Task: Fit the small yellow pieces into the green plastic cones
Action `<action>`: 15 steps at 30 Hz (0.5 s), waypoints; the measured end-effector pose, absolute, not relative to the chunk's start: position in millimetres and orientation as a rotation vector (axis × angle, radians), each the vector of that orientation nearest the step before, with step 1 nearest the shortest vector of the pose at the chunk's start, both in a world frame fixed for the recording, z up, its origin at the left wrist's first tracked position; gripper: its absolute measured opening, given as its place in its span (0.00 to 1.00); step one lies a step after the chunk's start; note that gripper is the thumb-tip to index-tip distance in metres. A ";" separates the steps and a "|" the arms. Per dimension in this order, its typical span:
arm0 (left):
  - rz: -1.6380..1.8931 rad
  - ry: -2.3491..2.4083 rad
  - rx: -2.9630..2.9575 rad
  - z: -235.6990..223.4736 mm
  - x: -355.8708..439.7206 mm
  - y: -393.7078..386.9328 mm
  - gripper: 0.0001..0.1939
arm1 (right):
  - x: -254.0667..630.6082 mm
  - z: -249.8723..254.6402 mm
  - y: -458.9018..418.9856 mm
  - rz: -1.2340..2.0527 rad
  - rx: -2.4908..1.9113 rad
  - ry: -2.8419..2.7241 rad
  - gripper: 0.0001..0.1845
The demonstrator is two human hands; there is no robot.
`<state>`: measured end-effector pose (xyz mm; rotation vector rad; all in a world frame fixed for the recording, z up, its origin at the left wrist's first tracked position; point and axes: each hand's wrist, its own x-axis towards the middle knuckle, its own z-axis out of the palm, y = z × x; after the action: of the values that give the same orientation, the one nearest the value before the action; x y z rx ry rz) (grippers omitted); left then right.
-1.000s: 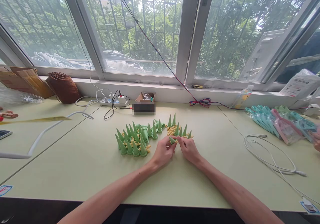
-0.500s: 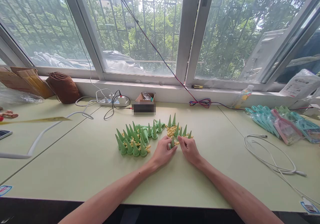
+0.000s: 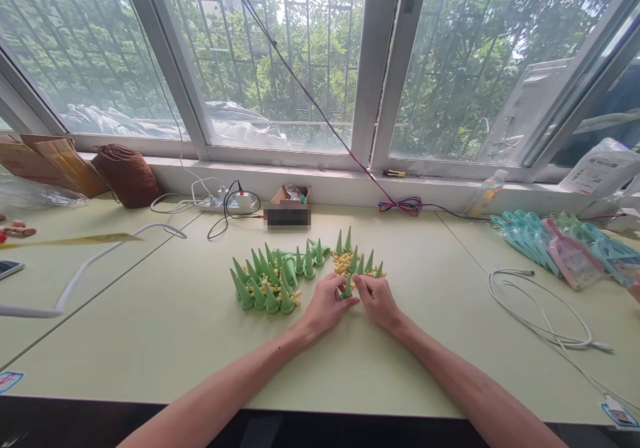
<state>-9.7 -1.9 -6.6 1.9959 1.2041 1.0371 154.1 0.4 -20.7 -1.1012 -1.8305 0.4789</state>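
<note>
My left hand [image 3: 325, 303] is closed around the base of a green cone [image 3: 348, 287], whose tip points up between thumb and fingers. Close beside it, my right hand [image 3: 379, 299] is curled with thumb and forefinger pinched near the cone; anything between those fingertips is hidden. Small yellow pieces [image 3: 343, 262] lie heaped just behind both hands, with several green cones [image 3: 369, 261] standing among and around them. Left of my left hand is a larger group of upright green cones [image 3: 259, 295], with more yellow pieces between them. Some green cones [image 3: 290, 261] behind lie on their sides.
At the back stand a small open box [image 3: 295, 195] and a power strip [image 3: 225, 203]. Bagged teal and pink items [image 3: 565, 248] and a coiled white cable [image 3: 543, 335] lie right. Part of another person's hand [image 3: 635, 289] shows at the right edge.
The cone in my left hand has shifted slightly to the right, and my right fingertips are a little closer to it. Part of another person's hand has appeared at the right edge.
</note>
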 end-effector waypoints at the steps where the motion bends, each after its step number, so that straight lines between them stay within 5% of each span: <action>1: 1.034 1.208 1.998 -7.0 -9.7 -1.9 0.16 | 154.1 -21.2 0.5 0.483 -1.099 -1.836 0.28; 15: 1.008 1.135 1.943 -12.4 -9.9 -0.9 0.11 | 153.9 -15.9 -3.3 0.574 -1.076 -1.806 0.20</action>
<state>-9.9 -0.9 -12.4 1.9433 1.1352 1.0077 153.9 -3.3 -15.9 -1.0757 -1.8061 0.5737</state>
